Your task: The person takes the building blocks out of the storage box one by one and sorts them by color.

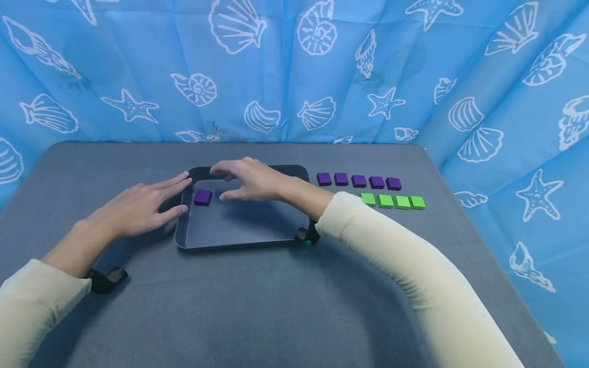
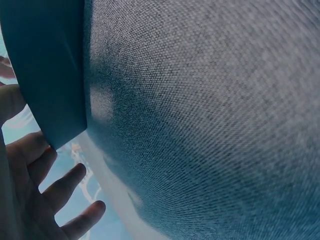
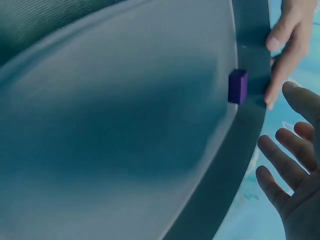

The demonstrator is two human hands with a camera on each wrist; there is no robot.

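Note:
A dark, shallow rectangular tray point(image 1: 234, 225) lies on the grey table. In its left part sits one small purple block point(image 1: 202, 198), close to the left wall in the right wrist view. My left hand point(image 1: 138, 207) is at the tray's left side, fingers extended and fingertips right at the rim; the left wrist view shows the fingers spread beside the tray's outer wall point(image 2: 55, 75). Over the tray, my right hand point(image 1: 253, 179) hovers to the right of the purple block. Its fingers are loosely bent and spread, with nothing between them.
Right of the tray, several purple blocks point(image 1: 358, 181) form a row, with several green blocks point(image 1: 385, 201) in a second row nearer me. My right sleeve point(image 1: 391, 250) partly covers the leftmost green one. A blue curtain point(image 1: 285, 66) with white shells hangs behind the table point(image 1: 257, 301).

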